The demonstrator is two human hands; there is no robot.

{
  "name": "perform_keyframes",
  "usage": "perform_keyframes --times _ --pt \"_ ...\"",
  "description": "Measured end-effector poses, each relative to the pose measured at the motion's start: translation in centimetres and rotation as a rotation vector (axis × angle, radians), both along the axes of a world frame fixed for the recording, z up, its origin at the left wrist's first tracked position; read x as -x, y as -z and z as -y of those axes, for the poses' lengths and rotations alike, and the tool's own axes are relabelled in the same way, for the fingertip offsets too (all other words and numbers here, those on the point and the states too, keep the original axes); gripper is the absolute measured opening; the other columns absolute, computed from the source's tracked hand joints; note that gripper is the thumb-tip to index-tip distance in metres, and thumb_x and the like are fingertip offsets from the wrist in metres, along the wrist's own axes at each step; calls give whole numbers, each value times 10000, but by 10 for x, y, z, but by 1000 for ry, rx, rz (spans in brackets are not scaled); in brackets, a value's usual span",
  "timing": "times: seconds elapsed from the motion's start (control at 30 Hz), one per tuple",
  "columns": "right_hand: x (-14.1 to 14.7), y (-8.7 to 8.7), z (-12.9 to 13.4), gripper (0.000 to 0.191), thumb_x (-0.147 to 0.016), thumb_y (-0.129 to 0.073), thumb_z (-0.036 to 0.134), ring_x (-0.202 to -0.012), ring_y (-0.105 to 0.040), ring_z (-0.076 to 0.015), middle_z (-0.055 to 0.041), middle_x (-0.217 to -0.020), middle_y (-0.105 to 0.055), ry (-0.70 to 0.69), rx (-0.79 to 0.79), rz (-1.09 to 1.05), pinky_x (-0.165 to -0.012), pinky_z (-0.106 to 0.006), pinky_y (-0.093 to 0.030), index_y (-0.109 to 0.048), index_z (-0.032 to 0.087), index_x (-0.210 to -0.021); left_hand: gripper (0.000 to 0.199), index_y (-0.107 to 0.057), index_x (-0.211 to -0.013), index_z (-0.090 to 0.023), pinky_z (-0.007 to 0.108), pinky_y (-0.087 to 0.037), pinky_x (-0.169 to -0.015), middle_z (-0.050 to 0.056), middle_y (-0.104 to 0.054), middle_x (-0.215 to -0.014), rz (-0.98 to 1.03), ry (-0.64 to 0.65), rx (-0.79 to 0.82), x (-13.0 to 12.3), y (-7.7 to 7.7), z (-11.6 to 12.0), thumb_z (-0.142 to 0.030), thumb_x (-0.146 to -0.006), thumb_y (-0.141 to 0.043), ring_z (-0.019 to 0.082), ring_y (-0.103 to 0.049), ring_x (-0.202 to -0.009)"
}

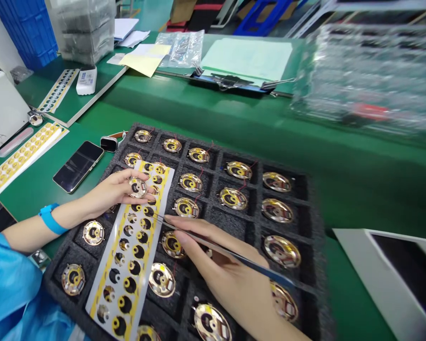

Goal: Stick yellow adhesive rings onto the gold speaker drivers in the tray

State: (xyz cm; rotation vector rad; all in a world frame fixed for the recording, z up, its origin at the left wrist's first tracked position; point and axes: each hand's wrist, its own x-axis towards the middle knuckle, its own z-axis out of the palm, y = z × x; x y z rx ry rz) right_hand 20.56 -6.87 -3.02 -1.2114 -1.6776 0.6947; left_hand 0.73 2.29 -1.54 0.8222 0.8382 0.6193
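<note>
Between the thumb and fingers of my left hand point(126, 185) is a round metal watch case part point(137, 187), its inner side facing up. My right hand point(227, 265) grips tweezers point(230, 255), whose tips reach a sheet of yellow adhesive stickers point(137, 251). That sheet, punched with rows of round holes, lies slantwise over a black foam tray point(317, 237). Gold-rimmed round watch parts sit in the tray's compartments, among them one point(162, 280) right of the sheet and another point(93, 232) to its left. My right hand covers some compartments.
Left of the tray lie a phone point(78, 166), a smartwatch point(109, 143) and another sticker sheet point(21, 158). Behind are a clipboard with papers point(246, 59) and stacked clear plastic trays point(369, 71). A grey-framed device point(394, 279) stands at the right.
</note>
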Motion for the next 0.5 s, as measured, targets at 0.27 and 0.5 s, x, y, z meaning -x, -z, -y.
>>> perform_keyframes --times 0.27,0.5 --pt "11 9 -21 117 -848 -630 223 -754 -749 -191 -30 -860 -780 -6 86 -58 -686 -276 -629 -743 219 -878 312 -557 -979 -144 413 -467 -1017 49 -722 -850 47 7 2 1 7 -3 -10 -718 -450 162 -715 -886" --pt "11 16 -21 130 -843 -626 214 -734 -751 -189 -31 -862 -783 0 94 -70 -685 -274 -633 -752 215 -879 344 -555 -1000 -132 412 -447 -1040 67 -722 -881 91 -101 36 -1 10 -4 7 -706 -444 170 -710 -912"
